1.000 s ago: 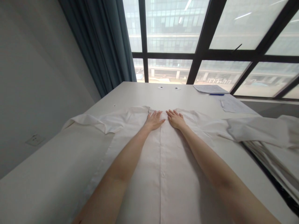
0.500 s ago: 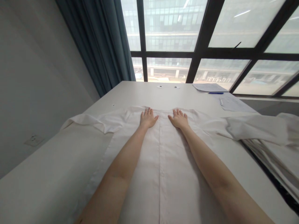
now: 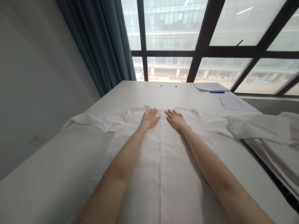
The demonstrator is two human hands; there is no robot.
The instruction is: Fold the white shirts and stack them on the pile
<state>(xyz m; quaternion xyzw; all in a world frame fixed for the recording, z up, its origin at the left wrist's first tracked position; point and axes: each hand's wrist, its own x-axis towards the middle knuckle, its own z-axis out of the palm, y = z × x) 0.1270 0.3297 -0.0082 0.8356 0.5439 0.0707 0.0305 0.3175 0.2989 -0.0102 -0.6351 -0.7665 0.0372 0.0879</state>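
Note:
A white button-up shirt [image 3: 149,168] lies spread front side up, its placket running down the middle and its sleeves stretched out to both sides. Near the collar, my left hand [image 3: 150,119] rests flat on the cloth, left of the placket. My right hand [image 3: 175,119] lies flat to the right of it, fingers stretched out and angled inward. Neither hand grips the fabric. The left sleeve is twisted, and the right one reaches over toward a pile at the table's right edge.
The white table [image 3: 70,158] runs up to the window. Sheets of paper [image 3: 211,86] and a blue pen [image 3: 217,92] lie at the back right. Folded pale cloth [image 3: 277,155] is stacked at the right edge. A blue curtain [image 3: 100,43] hangs at the back left.
Both hands have slid slightly inward toward the placket at the collar, still flat on the shirt. The shirt itself looks unchanged.

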